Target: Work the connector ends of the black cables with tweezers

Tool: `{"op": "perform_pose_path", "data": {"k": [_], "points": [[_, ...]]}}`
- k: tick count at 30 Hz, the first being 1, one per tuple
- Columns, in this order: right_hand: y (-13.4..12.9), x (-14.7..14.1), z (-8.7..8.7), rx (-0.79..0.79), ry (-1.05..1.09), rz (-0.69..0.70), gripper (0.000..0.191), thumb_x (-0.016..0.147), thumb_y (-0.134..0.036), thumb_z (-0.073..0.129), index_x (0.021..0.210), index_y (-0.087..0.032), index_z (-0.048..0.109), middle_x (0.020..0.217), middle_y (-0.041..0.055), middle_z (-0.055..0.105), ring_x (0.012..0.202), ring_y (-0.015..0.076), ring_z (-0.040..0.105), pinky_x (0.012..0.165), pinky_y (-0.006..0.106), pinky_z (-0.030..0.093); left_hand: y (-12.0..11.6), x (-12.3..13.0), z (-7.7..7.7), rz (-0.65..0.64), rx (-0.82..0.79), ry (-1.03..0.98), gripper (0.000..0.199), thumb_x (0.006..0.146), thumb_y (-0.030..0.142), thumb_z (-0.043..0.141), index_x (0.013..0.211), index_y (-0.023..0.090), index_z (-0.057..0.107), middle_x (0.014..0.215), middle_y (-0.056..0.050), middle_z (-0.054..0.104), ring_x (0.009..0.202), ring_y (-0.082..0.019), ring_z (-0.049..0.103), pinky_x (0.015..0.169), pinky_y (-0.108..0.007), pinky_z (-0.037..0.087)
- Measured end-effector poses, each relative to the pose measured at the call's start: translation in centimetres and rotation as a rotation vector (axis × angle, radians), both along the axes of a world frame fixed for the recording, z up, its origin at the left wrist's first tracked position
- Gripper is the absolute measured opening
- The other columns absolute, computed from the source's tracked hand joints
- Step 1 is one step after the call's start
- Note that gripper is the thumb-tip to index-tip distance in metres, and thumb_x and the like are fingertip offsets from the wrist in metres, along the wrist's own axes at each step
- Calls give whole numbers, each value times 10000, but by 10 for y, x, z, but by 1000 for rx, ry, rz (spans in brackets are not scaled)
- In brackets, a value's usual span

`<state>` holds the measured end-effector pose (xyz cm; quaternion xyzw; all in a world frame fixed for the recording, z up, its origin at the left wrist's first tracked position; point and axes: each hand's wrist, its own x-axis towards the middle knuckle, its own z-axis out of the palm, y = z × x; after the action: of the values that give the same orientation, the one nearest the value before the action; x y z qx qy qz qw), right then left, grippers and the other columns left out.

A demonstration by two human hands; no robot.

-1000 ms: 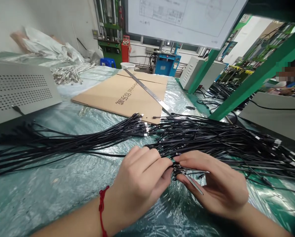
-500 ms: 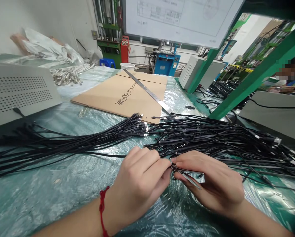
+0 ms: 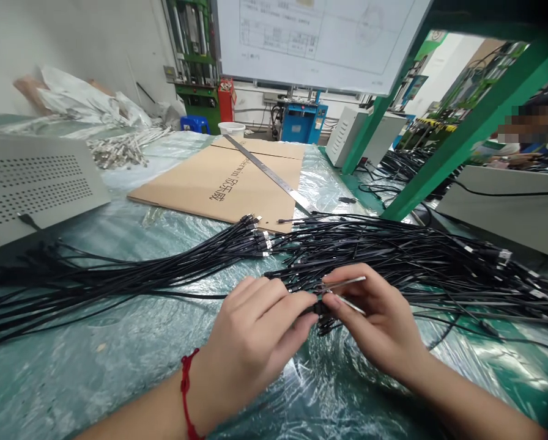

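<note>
My left hand point(image 3: 258, 327), a red cord around its wrist, pinches the end of a black cable point(image 3: 318, 308). Most of that cable end is hidden behind the fingers. Right beside it, my right hand point(image 3: 384, 315) grips small metal nail clippers point(image 3: 351, 283) between thumb and fingers. Their two arms spread apart in a V toward the palm, and the jaw end is close to the cable. Just beyond both hands lies a big pile of black cables point(image 3: 393, 250) with metal plugs. To the left stretches a bundle of black cables point(image 3: 164, 264), its plugs pointing right.
A cardboard sheet point(image 3: 186, 183) carries a steel ruler point(image 3: 265, 168). Perforated grey boxes point(image 3: 35, 183) stand at the left, another grey box point(image 3: 507, 205) at the right. A green post point(image 3: 462, 134) slants past a co-worker point(image 3: 531, 146). Plastic film point(image 3: 118, 379) covers the table.
The clippers have turned in my right hand, their arms now pointing higher. My right fingers have shifted up around them. The view has moved slightly; the left hand keeps its pinch.
</note>
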<state>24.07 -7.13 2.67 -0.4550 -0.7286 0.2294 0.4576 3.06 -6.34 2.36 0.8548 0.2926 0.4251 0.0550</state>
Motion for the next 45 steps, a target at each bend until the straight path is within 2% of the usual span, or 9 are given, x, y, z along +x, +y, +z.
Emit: {"op": "perform_pose_path", "data": {"k": [3, 5, 9, 12, 14, 21, 27, 37, 45], "points": [[3, -3, 4, -231, 153, 78, 104, 961, -320, 614, 1028, -246, 582, 701, -41, 661, 608, 91, 677, 542, 154, 553, 2, -3, 0, -24, 77, 48, 243, 955, 96, 579, 1183, 164, 627, 762, -2, 537, 695, -153, 459, 633, -321, 322], [3, -3, 4, -203, 125, 76, 114, 938, -310, 647, 1009, -231, 604, 741, -22, 681, 650, 105, 695, 570, 170, 567, 3, -4, 0, -23, 115, 55, 229, 948, 70, 568, 1147, 155, 642, 726, 3, 521, 666, -148, 441, 607, -319, 298], [-3, 2, 0, 163, -29, 15, 205, 879, -184, 699, 1070, -225, 637, 955, 36, 728, 861, 162, 728, 751, 270, 618, 3, -4, -1, -7, 112, 60, 96, 940, 134, 602, 1003, 167, 667, 693, 10, 512, 645, -150, 432, 599, -330, 289], [-7, 4, 1, 419, -161, 87, 346, 825, -83, 714, 1140, -193, 624, 990, 63, 736, 926, 185, 720, 819, 310, 616, 1, -3, 0, -2, 84, 55, 79, 934, 149, 594, 908, 174, 664, 667, 16, 492, 628, -150, 425, 593, -336, 287], [-9, 3, 2, 494, -240, 132, 360, 821, -64, 706, 1155, -166, 618, 974, 72, 740, 912, 178, 721, 822, 290, 615, 0, -2, 0, 0, 81, 48, 74, 926, 148, 597, 902, 177, 661, 659, 18, 496, 620, -150, 425, 587, -337, 281], [-4, 0, -2, 410, -265, -84, 172, 899, -272, 697, 1047, -216, 629, 833, 13, 750, 680, 125, 726, 651, 202, 619, 2, -2, -2, -22, 49, -6, 172, 937, 148, 630, 1107, 172, 620, 769, 14, 617, 675, -143, 513, 622, -329, 336], [-6, 0, 1, 517, -278, 31, 244, 845, -178, 723, 1071, -194, 632, 975, 78, 778, 862, 191, 764, 752, 290, 652, 2, -3, -2, -30, 57, 51, 134, 973, 131, 568, 1089, 146, 634, 746, 9, 586, 678, -151, 506, 624, -331, 354], [-6, 4, -4, 532, -339, 83, 335, 819, -114, 730, 1135, -185, 644, 1025, 71, 776, 939, 186, 754, 815, 298, 653, 2, -2, -1, -15, 73, 76, 131, 975, 118, 550, 1066, 142, 641, 743, 7, 603, 664, -156, 518, 618, -334, 358], [-5, 4, 1, 575, -369, 132, 300, 825, -74, 710, 1105, -150, 636, 998, 89, 777, 939, 174, 751, 825, 281, 640, 1, -2, -1, -12, 85, 86, 126, 964, 110, 559, 1044, 137, 652, 734, -3, 612, 649, -167, 521, 595, -341, 347]]}}
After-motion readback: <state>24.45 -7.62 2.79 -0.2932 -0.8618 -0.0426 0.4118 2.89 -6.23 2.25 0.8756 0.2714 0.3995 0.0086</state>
